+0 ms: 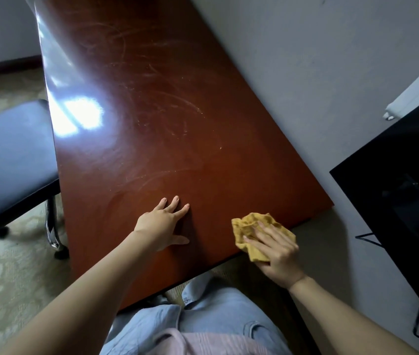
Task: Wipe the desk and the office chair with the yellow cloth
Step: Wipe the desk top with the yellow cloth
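Head view: I see my right hand (277, 254) lying flat on the yellow cloth (252, 226), fingers straight, pressing it on the desk (152, 124) by the near right corner. My left hand (163, 222) rests flat on the desk, fingers spread. The office chair (11, 160) stands just beside the desk's left edge.

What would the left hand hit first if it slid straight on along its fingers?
Nothing on the glossy reddish-brown wooden desk top lies in that line; the left hand would likely reach the grey wall first.
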### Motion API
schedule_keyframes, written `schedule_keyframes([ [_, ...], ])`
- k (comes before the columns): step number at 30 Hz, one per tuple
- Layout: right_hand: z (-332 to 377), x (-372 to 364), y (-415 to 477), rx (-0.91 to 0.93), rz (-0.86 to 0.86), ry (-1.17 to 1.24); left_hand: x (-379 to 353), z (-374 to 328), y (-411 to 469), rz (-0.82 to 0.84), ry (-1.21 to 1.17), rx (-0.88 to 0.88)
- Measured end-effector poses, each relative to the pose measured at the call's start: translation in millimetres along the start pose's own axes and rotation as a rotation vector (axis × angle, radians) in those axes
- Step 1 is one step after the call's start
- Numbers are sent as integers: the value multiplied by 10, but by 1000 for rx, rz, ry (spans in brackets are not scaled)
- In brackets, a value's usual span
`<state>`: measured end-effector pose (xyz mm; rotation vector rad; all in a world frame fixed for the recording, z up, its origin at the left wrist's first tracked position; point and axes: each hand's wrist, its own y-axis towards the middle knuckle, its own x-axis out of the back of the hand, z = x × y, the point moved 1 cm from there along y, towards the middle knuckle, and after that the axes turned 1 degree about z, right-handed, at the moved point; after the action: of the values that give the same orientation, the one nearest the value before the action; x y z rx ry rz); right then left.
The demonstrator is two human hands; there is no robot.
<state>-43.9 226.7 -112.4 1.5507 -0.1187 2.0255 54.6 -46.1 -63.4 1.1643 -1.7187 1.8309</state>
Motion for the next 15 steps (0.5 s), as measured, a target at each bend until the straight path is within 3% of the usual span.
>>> schedule_keyframes([
  [4, -387, 151, -161, -231, -63, -130, -35, 28, 4, -7, -17, -19],
  [15, -832, 115, 448, -940, -158, -125, -57, 19, 10, -68, -3, -15],
])
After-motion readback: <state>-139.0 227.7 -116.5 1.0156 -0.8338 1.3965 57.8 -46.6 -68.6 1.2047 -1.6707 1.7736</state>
